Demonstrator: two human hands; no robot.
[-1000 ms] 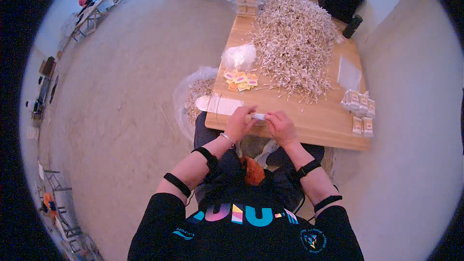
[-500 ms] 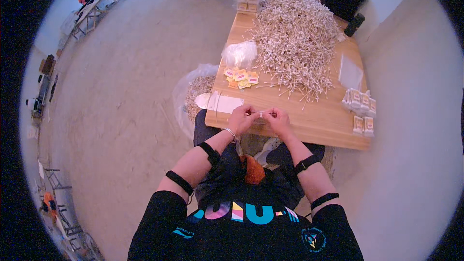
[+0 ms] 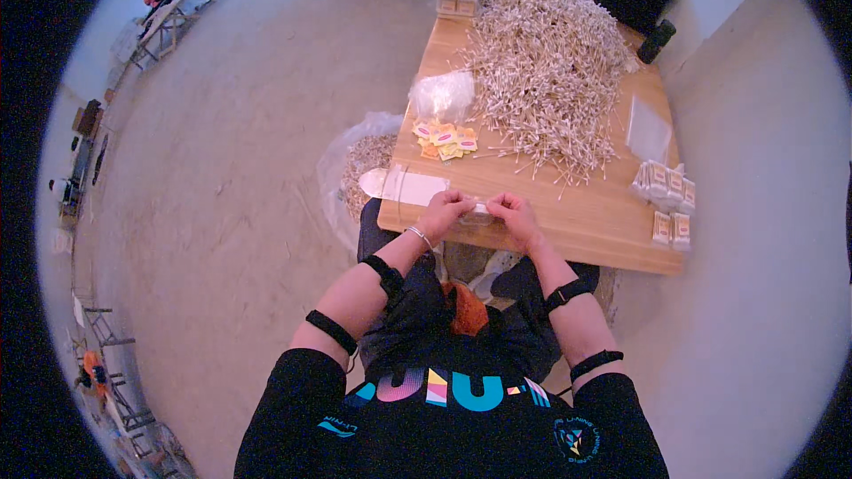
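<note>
White packet [image 3: 480, 209] stays pinched in both hands [image 3: 442, 216], fingertips now slightly farther apart.

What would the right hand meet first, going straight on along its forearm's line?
The right hand would likely meet the yellow-and-white cards, though its height above the table is unclear.

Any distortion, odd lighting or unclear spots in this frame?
Head view: black, speckled surround, and the table's right edge bows; head view: pinkish-violet cast over floor and wall; head view: the pale item between left hand and right hand is too small to make out.
</note>
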